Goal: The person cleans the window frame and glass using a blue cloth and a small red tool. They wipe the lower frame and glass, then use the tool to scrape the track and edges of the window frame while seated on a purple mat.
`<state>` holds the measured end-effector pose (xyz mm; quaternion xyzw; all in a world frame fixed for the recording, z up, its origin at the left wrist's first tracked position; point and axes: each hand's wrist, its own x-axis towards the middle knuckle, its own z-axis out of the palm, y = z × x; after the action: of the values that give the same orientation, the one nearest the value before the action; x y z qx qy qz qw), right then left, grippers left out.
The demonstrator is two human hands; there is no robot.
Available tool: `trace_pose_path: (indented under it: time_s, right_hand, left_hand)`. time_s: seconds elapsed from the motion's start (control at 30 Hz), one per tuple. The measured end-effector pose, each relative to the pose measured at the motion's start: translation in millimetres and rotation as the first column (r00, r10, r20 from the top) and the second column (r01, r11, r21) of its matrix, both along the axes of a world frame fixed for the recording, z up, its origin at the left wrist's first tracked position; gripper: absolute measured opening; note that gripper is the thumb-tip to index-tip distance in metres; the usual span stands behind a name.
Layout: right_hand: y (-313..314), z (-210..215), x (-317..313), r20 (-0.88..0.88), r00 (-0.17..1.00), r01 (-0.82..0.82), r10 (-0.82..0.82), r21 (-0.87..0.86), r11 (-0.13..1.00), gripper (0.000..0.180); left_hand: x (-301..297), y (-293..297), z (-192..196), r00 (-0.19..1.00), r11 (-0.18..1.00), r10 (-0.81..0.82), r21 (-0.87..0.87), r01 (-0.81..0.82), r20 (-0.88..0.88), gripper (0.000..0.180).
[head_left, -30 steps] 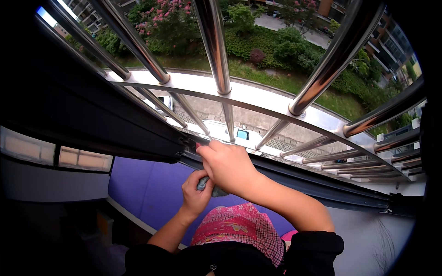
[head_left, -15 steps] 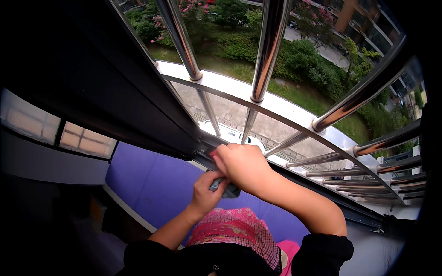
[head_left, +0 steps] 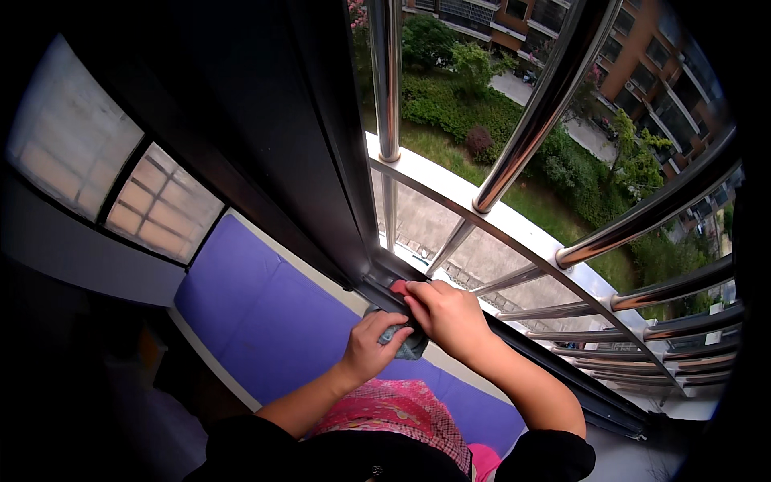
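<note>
My left hand (head_left: 371, 347) is closed around a bunched grey-blue cloth (head_left: 411, 347), part of which hangs below the fingers. Just to its right, my right hand (head_left: 446, 315) pinches a small red piece (head_left: 398, 287) that pokes out past the fingertips. Its kind cannot be made out, as the fingers cover most of it. That red piece lies at the dark window track (head_left: 385, 299), close to the corner where the track meets the upright frame. Both hands are close together over the track.
A dark window frame (head_left: 321, 161) rises on the left. Beyond the track stand shiny metal bars (head_left: 530, 120) joined by a curved rail (head_left: 514, 221). Below me lies a purple cushioned surface (head_left: 249, 313). Frosted panes (head_left: 157, 197) show at the far left, greenery outside.
The view has turned, so the frame and bars sit further right. My right hand's fingers have shifted, and more of the red piece shows at the track. The left hand keeps the cloth.
</note>
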<state>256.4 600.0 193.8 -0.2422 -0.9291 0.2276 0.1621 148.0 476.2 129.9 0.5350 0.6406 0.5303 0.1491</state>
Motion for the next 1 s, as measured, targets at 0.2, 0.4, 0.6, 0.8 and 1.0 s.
trace_pose_path:
  time_s: [0.2,0.4,0.6,0.8,1.0]
  right_hand:
    - [0,6,13,-0.126,0.992,-0.002,-0.012,-0.117,0.993,0.018]
    - [-10,38,58,-0.132,0.985,0.063,-0.107,-0.301,0.951,0.024]
    - [-26,40,86,-0.054,0.995,0.085,-0.088,-0.051,0.995,0.025]
    - [-18,38,78,0.049,0.999,-0.014,0.006,0.173,0.985,0.023]
    - [-14,17,51,-0.068,0.998,0.021,-0.019,0.033,0.999,0.028]
  left_hand:
    - [4,-8,3,1.000,1.000,-0.017,0.024,0.017,0.009,0.022]
    - [6,-19,-12,0.966,0.969,-0.246,-0.018,0.248,0.079,0.010]
    - [15,-26,-18,0.946,0.961,-0.191,-0.149,0.235,0.263,0.011]
    - [16,-17,5,0.979,0.996,0.055,-0.074,-0.041,0.194,0.012]
    - [1,-5,5,0.948,0.984,0.115,-0.161,-0.069,0.297,0.013]
